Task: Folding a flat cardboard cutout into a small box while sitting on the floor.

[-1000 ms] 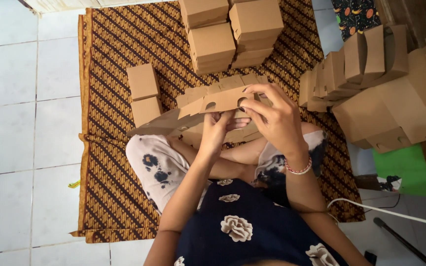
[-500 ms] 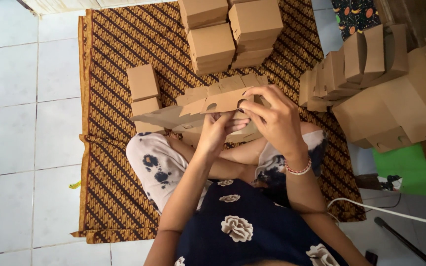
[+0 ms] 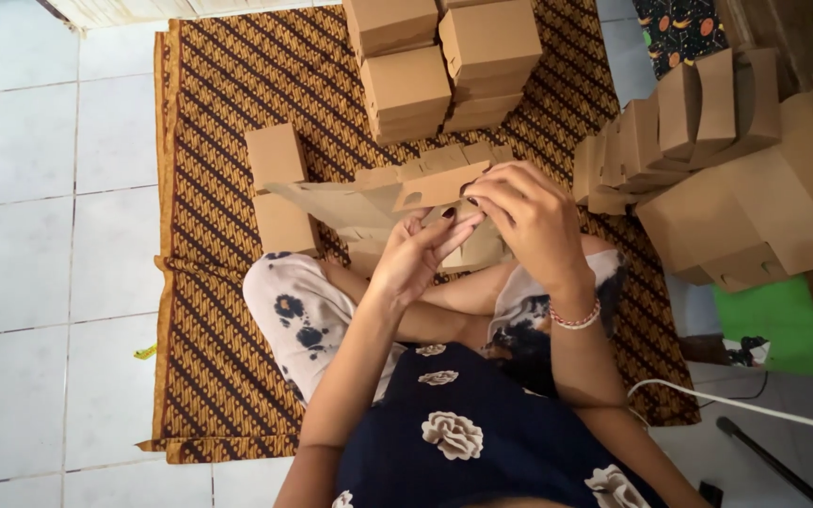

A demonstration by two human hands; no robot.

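I hold a flat brown cardboard box blank (image 3: 369,202) above my crossed legs, with its flaps partly bent. My left hand (image 3: 416,259) presses against its underside near the middle, fingers stretched up. My right hand (image 3: 529,221) curls over the blank's right end and pinches a flap. Both hands touch the same piece. Part of the blank is hidden behind my fingers.
Folded brown boxes (image 3: 444,56) are stacked at the far edge of the patterned brown mat (image 3: 209,310). Two small boxes (image 3: 279,188) lie at the left. A pile of unfolded blanks (image 3: 726,179) stands at the right. A white cable (image 3: 755,404) runs across the tiled floor.
The blank has shifted slightly and my left fingers have spread higher along it. My right hand keeps its grip on the flap.
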